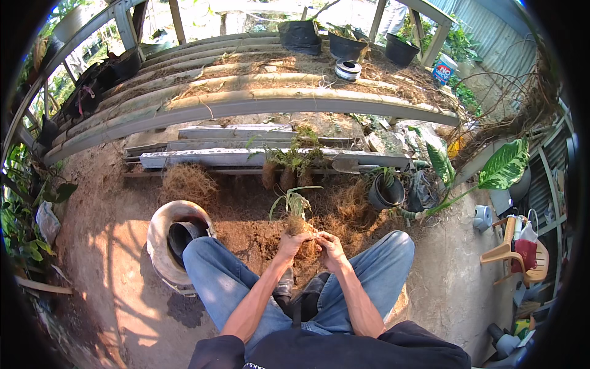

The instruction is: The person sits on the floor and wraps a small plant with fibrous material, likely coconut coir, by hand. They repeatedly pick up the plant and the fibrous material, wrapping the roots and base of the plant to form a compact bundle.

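My left hand (291, 245) is closed around the fibre-wrapped root ball of a small leafy plant (295, 205), held upright between my knees. On the right side of that bundle, the fingertips of my right hand (331, 251) pinch together on brown fibre strands (309, 249); the exact strand is too small to make out. Loose brown fibre (352, 203) lies in a heap just ahead and to the right. Another fibre clump (189, 183) rests farther left. Several fern plants with fibre-wrapped bases (288, 177) stand straight ahead against the metal beams.
A pale round tub (159, 226) holding a black pot stands by my left knee. Black nested pots (386, 191) sit ahead right, near a variegated plant (502, 166). A slatted bench (258, 94) carries pots and a wire spool (348, 70). A plastic chair (537, 267) stands far right.
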{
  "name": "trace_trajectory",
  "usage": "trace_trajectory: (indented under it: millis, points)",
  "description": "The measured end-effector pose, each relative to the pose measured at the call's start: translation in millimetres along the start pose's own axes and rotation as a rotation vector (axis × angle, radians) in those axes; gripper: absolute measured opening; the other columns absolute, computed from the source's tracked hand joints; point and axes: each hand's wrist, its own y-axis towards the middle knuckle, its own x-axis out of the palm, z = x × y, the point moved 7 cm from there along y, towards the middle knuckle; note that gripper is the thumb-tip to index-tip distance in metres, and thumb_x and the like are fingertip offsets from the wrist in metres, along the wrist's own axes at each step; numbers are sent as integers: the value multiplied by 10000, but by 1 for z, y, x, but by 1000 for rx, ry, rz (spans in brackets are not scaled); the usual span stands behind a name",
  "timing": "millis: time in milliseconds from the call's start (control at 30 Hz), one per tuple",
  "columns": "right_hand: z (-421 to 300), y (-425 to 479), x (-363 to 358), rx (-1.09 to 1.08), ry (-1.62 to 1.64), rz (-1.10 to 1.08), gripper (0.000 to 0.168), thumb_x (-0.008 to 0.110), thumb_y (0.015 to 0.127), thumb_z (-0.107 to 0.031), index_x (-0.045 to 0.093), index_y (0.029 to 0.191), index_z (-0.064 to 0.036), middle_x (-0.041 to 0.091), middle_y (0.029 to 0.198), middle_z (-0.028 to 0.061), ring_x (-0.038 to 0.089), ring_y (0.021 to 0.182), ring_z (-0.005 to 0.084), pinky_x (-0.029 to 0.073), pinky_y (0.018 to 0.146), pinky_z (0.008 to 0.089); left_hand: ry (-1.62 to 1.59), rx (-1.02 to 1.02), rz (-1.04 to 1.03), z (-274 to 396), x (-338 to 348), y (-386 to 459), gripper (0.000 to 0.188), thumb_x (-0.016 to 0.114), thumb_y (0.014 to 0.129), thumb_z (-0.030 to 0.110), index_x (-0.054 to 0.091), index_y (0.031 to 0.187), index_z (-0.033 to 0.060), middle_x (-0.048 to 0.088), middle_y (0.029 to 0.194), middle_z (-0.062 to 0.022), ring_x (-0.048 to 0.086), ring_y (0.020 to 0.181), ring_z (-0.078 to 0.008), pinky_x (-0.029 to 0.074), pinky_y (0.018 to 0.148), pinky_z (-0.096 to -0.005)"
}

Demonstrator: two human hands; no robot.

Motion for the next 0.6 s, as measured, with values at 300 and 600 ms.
trace_trajectory:
  millis: [300, 600]
  points:
    - [4, 8, -8, -36, -48, -73, 152, 695, 834, -145, 606, 930, -68, 567, 734, -57, 489, 579, 39, 398, 516, 194, 54, 73, -62, 9, 3, 1, 260, 712, 704, 82, 656, 944, 3, 675, 876, -59, 628, 760, -138, 514, 705, -295]
    - [-24, -11, 2, -6, -39, -22, 94, 668, 858, -128, 586, 869, -84, 532, 692, -44, 444, 527, 50, 364, 486, 204, -96, 40, -54, 10, -11, 11, 331, 623, 735, 88, 617, 1059, 19, 668, 920, -49, 618, 748, -112, 517, 672, -264]
